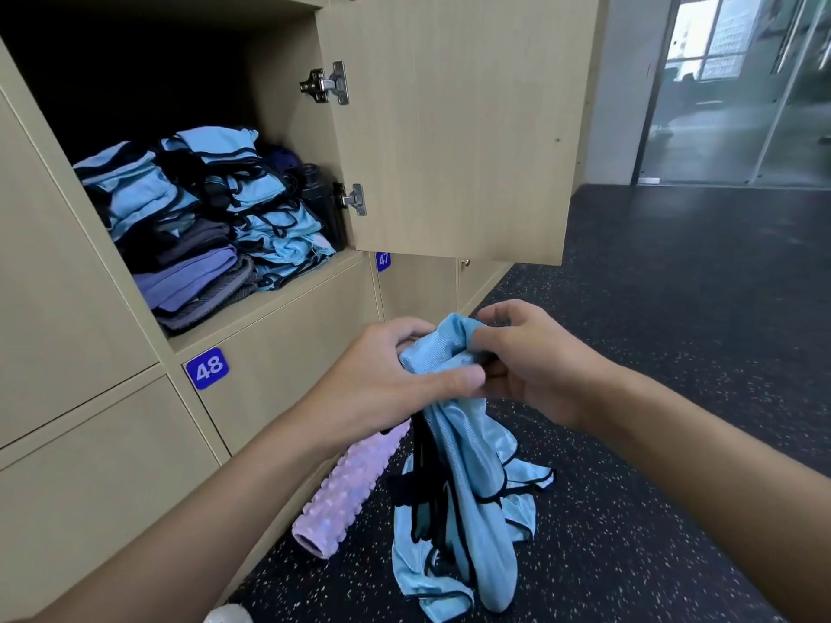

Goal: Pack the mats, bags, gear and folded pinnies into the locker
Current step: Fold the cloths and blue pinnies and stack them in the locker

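Both hands meet in front of the locker bank, below the one compartment whose door [449, 128] is swung wide. The left grip [395, 375] is closed round the bunched top of a light blue pinny [467, 487], thumb laid across the cloth. The right grip [535, 366] is closed on the same pinny, just beside the left, its fingertips pinching the upper fold. The pinny is not folded: it hangs from the two hands in loose, black-edged folds above the floor [674, 308], which is dark and speckled. The locker [288, 303] sits up and to the left of the hands and is already well filled. A tall stack of folded blue pinnies [270, 209] stands near its right side, and a second blue stack [130, 186] stands at the left. That left stack rests on folded purple and grey cloths [193, 276], which reach the front edge of the shelf. A dark bottle [319, 195] stands upright between the taller stack and the right wall, near the lower hinge [355, 200]. On the floor against the lower lockers lies a lilac knobbed foam roller [350, 483], partly hidden behind the left wrist and just beside the hanging pinny. A blue plate reading 48 [207, 368] marks the door under the filled compartment. Another plate reading 47 [383, 260] shows further right. A glass partition [742, 105] closes the far end of the room.
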Available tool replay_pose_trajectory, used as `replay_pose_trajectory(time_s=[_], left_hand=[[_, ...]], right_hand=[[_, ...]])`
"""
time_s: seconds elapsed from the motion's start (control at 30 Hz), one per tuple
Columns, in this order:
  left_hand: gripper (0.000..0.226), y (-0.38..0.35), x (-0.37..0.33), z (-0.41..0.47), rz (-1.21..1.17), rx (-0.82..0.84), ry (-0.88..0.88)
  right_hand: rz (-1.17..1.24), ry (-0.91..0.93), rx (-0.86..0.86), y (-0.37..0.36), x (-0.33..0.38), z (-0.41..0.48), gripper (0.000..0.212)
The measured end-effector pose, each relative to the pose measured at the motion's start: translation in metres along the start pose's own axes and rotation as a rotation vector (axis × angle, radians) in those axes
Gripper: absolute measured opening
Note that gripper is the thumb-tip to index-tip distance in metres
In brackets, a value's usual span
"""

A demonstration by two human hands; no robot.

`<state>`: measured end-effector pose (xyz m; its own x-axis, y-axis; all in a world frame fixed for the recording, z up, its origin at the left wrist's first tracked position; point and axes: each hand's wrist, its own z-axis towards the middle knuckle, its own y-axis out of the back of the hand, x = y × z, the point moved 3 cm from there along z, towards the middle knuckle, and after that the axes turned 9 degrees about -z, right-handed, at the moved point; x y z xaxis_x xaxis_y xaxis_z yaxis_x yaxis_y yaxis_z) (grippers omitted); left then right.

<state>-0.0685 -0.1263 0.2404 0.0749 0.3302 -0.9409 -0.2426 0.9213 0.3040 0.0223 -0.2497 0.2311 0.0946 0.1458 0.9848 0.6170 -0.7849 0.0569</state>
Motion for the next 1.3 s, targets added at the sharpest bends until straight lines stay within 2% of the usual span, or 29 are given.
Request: replay_pose_trajectory(time_s=[0.07, 0.17, 0.23, 0.27, 0.33, 0.4, 0.43, 0.5, 0.53, 0.57, 0.63, 0.67, 0.77, 0.8, 0.9, 1.0, 1.13, 1.2, 1.3], left_hand=[[0.041, 0.001, -0.001, 0.000, 0.014, -0.012, -0.014], [0.035, 0.010, -0.004, 0.002, 0.003, -0.071, -0.036], [0.029, 0.019, -0.007, 0.003, -0.060, -0.100, -0.029], [0.028, 0.023, -0.009, 0.004, -0.124, -0.108, -0.017], [0.027, 0.030, -0.015, 0.003, -0.267, -0.108, 0.006], [0.028, 0.035, -0.021, 0.000, -0.387, -0.101, 0.029], [0.029, 0.038, -0.024, -0.001, -0.432, -0.095, 0.036], [0.030, 0.044, -0.027, -0.001, -0.513, -0.088, 0.034], [0.031, 0.047, -0.025, 0.002, -0.544, -0.120, 0.042], [0.033, 0.049, -0.021, 0.005, -0.574, -0.189, 0.060], [0.044, 0.052, -0.008, 0.009, -0.658, -0.385, 0.125], [0.055, 0.050, -0.002, 0.011, -0.715, -0.399, 0.168], [0.114, 0.028, 0.010, 0.006, -0.801, -0.181, 0.341], [0.123, 0.020, 0.010, 0.002, -0.736, -0.134, 0.368], [0.116, 0.004, 0.013, -0.003, -0.578, -0.153, 0.291], [0.110, 0.003, 0.010, -0.002, -0.637, -0.216, 0.175], [0.094, 0.014, -0.001, -0.002, -0.691, -0.384, 0.077], [0.085, 0.018, -0.004, -0.002, -0.730, -0.450, 0.067], [0.066, 0.020, -0.005, -0.003, -0.671, -0.447, 0.104]], right_hand=[[0.047, 0.005, 0.031, 0.000, 0.002, 0.000, 0.048], [0.170, 0.041, 0.097, 0.002, 0.005, 0.001, 0.042], [0.071, 0.108, 0.064, 0.008, 0.006, 0.002, 0.033], [-0.004, 0.144, 0.027, 0.011, 0.005, 0.001, 0.037], [-0.109, 0.192, 0.014, 0.013, 0.001, 0.001, 0.057], [-0.148, 0.174, 0.144, 0.008, -0.009, 0.001, 0.080], [-0.142, 0.150, 0.243, 0.003, -0.014, -0.001, 0.084], [-0.115, 0.134, 0.420, -0.008, -0.020, -0.004, 0.079], [-0.102, 0.140, 0.449, -0.012, -0.021, -0.005, 0.075], [-0.077, 0.143, 0.413, -0.016, -0.021, -0.004, 0.073], [-0.015, 0.147, 0.232, -0.017, -0.020, -0.001, 0.074], [0.010, 0.164, 0.138, -0.017, -0.018, 0.000, 0.074], [0.069, 0.216, -0.073, -0.009, -0.009, 0.001, 0.077], [0.083, 0.230, -0.117, -0.005, -0.006, 0.001, 0.079], [0.081, 0.252, -0.169, 0.003, 0.001, 0.000, 0.078], [0.064, 0.247, -0.125, 0.005, 0.002, -0.002, 0.077], [-0.040, 0.275, 0.013, -0.001, 0.000, -0.008, 0.093], [-0.072, 0.302, 0.018, -0.003, 0.001, -0.008, 0.094], [-0.092, 0.352, -0.020, -0.003, 0.006, -0.010, 0.082]])
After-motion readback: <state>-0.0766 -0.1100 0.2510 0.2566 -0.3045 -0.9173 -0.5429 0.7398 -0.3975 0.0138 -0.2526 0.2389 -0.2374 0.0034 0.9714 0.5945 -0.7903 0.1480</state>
